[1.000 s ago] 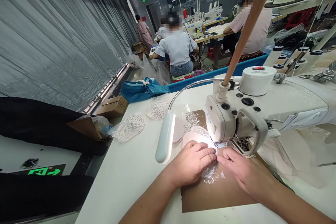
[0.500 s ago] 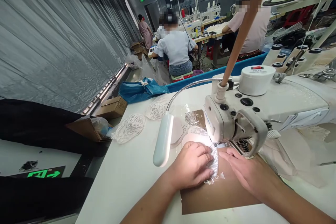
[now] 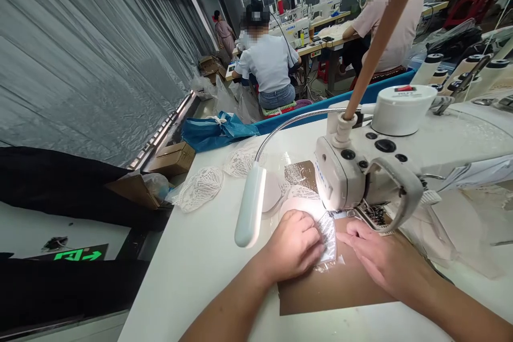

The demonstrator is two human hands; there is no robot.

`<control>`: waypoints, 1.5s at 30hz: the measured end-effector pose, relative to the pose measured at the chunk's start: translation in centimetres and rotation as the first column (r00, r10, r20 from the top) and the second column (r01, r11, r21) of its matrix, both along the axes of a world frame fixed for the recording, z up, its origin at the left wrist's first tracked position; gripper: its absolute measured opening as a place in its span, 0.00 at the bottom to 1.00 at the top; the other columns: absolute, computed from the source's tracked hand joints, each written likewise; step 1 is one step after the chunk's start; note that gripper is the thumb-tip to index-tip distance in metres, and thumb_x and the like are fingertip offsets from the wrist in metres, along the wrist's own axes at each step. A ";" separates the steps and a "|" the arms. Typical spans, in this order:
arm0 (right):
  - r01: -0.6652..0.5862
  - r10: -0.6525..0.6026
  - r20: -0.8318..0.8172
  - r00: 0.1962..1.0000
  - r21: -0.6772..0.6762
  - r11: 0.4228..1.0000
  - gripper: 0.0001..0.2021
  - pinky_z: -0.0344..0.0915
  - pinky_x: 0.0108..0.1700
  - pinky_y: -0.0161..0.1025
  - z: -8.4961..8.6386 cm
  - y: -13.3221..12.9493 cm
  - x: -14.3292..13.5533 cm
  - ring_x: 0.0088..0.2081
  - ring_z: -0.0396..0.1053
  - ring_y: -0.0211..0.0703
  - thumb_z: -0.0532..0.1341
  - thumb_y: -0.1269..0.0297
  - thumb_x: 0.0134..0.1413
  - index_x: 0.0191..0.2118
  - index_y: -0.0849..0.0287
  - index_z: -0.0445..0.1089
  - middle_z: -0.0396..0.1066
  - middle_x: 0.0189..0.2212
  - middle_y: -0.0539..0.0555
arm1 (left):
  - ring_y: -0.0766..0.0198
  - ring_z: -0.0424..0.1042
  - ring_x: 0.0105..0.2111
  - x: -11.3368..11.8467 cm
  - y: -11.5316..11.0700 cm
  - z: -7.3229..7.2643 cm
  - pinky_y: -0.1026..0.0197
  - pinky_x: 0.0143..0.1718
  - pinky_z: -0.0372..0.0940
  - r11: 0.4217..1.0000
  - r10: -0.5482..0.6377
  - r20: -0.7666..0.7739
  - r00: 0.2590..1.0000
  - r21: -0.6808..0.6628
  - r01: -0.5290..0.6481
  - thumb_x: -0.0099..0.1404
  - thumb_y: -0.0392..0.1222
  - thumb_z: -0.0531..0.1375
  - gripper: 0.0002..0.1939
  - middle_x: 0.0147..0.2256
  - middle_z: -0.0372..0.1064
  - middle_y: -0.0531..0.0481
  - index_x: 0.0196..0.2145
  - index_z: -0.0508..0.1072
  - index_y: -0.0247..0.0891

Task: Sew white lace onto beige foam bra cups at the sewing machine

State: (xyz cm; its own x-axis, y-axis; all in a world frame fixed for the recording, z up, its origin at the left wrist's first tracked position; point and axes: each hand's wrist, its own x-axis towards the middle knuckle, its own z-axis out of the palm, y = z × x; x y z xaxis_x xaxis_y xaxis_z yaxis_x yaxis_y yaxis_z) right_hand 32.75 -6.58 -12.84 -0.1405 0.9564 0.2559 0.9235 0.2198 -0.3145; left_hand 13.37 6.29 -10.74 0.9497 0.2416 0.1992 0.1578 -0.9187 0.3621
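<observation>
Closely, hands (image 3: 295,243) at lace (image 3: 329,236), plastic (image 3: 157,186) in carton (image 3: 130,190)

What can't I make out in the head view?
All in the head view:
Whether the left hand pinches the lace piece: its knuckles hide that.
Needle under the sewing machine: too small amid glare.
The sewing machine's right end: cut off by the right edge.

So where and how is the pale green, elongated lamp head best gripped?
Probably grip the lamp head midway, coming from its left: the slender body hangs tilted from a silver, flexible neck, while its lit strip and the white sewing machine lie to the right.
</observation>
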 end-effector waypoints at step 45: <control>0.092 -0.103 0.180 0.978 0.071 0.993 0.27 0.41 0.25 0.39 -0.8 0.5 -0.4 0.19 0.47 0.36 0.51 0.80 0.44 0.50 0.54 0.68 0.68 0.30 0.51 | 0.51 0.63 0.46 0.2 0.1 -0.1 0.49 0.45 0.57 0.986 -0.029 -0.097 0.995 0.158 0.044 0.70 0.44 0.49 0.22 0.59 0.62 0.40 0.58 0.64 0.33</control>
State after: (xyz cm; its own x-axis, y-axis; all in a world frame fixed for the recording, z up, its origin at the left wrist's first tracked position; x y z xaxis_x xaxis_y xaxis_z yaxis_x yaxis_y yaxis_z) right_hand 32.32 -6.04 -13.68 -0.0970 0.9508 0.2941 0.9820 0.1395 -0.1272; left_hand 13.53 6.37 -10.83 0.9737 0.1786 0.1415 0.1494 -0.9693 0.1952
